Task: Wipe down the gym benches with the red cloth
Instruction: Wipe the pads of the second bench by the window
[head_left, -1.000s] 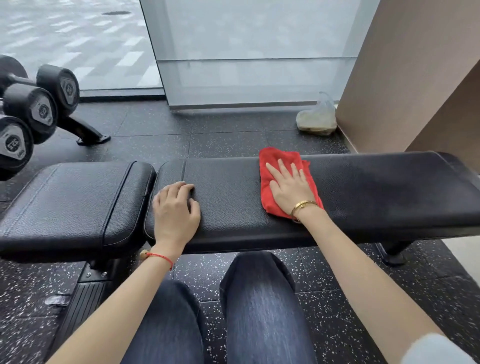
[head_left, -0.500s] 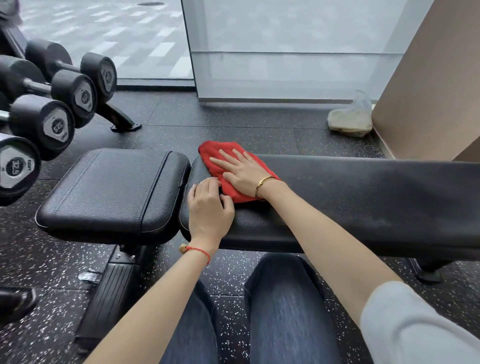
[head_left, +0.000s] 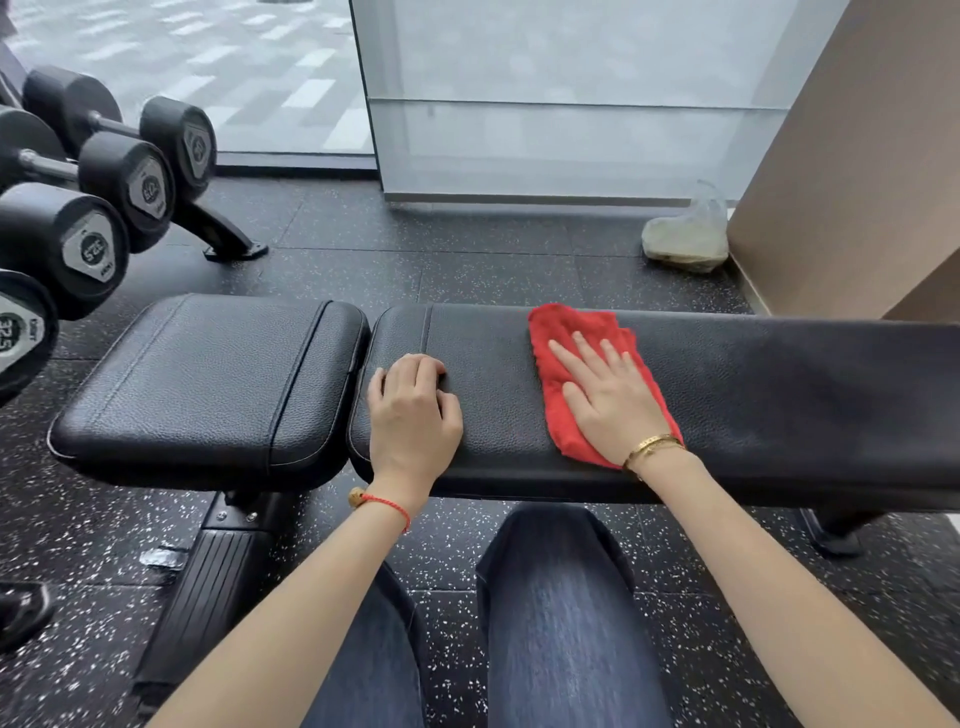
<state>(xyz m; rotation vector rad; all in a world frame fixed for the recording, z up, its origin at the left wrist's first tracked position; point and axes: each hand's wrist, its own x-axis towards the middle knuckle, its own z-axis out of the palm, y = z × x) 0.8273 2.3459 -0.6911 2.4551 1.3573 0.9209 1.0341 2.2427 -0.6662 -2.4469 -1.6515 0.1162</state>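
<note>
A black padded gym bench lies across the view, with a long back pad (head_left: 779, 405) on the right and a shorter seat pad (head_left: 208, 384) on the left. The red cloth (head_left: 563, 332) lies spread on the long pad. My right hand (head_left: 608, 400) presses flat on the cloth with straight fingers. My left hand (head_left: 413, 410) rests on the left end of the long pad, fingers curled under, holding nothing.
A rack of black dumbbells (head_left: 98, 208) stands at the left. A clear plastic bag (head_left: 685, 239) sits on the floor by the beige wall (head_left: 857, 156). Glass panels (head_left: 545, 104) stand behind the bench. My knees in jeans (head_left: 561, 597) are below the bench.
My right hand has slid the red cloth rightward along the long pad, away from my left hand. The left hand has stayed at the pad's left end.
</note>
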